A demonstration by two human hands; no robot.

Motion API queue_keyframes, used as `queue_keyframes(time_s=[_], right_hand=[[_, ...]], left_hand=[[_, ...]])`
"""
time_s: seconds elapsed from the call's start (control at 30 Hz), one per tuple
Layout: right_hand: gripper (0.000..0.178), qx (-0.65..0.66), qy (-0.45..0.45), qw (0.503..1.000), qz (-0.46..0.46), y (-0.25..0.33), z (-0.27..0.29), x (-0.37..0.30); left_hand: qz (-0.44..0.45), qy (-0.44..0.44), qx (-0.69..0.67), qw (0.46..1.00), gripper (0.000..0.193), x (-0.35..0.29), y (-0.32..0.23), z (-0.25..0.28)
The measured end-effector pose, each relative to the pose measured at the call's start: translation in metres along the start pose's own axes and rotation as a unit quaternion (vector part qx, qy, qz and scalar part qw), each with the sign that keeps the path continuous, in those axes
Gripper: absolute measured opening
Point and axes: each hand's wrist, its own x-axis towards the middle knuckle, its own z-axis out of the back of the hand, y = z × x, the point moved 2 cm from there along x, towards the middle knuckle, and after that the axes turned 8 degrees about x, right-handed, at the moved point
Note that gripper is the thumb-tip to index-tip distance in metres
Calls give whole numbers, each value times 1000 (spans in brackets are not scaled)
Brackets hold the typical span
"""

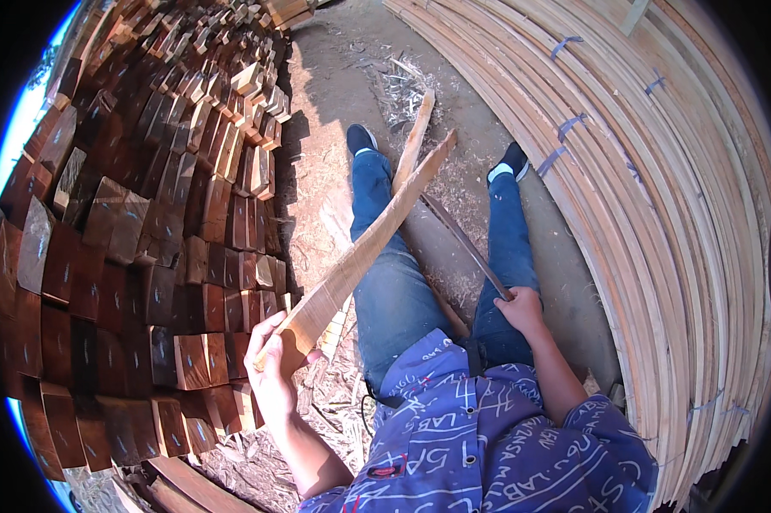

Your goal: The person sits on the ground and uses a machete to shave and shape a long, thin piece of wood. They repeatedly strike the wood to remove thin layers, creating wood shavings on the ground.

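Observation:
My left hand (274, 376) grips the near end of a long, thin wooden board (360, 256), thumb on one face and fingers on the other. The board slants up and away to the right, over my left leg. At its far end, a second light wooden piece (415, 137) shows partly behind it. Closed around the near end of a long, dark, narrow blade that looks like a machete (462, 239) is my right hand (522, 309), beside my right thigh. The blade points away and to the left, its far tip close to the board's edge.
A tall stack of dark and pale timber blocks (159, 295) rises on the left. Long pale strips (591, 197), bundled with blue ties, curve along the right. Wood shavings (403, 90) lie on the ground ahead, with more chips (326, 410) by my left side.

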Motion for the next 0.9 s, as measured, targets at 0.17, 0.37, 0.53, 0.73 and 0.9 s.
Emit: queue_keyframes(time_s=[0.17,0.37,0.53,0.73,0.9], right_hand=[[23,71,-10,996,45,7,-8,-6],[25,169,13,979,113,74,-9,-24],[29,237,131,958,88,124,-9,-33],[37,109,102,969,198,123,-19,-3],[35,40,99,977,185,116,-20,17]], left_hand=[[-4,-27,39,999,30,-22,5,-18],[-93,-39,174,980,21,-30,-17,-41],[-160,19,289,944,16,-24,-43,-54],[-261,104,366,887,26,-19,-60,-70],[-259,126,387,876,29,-23,-64,-74]])
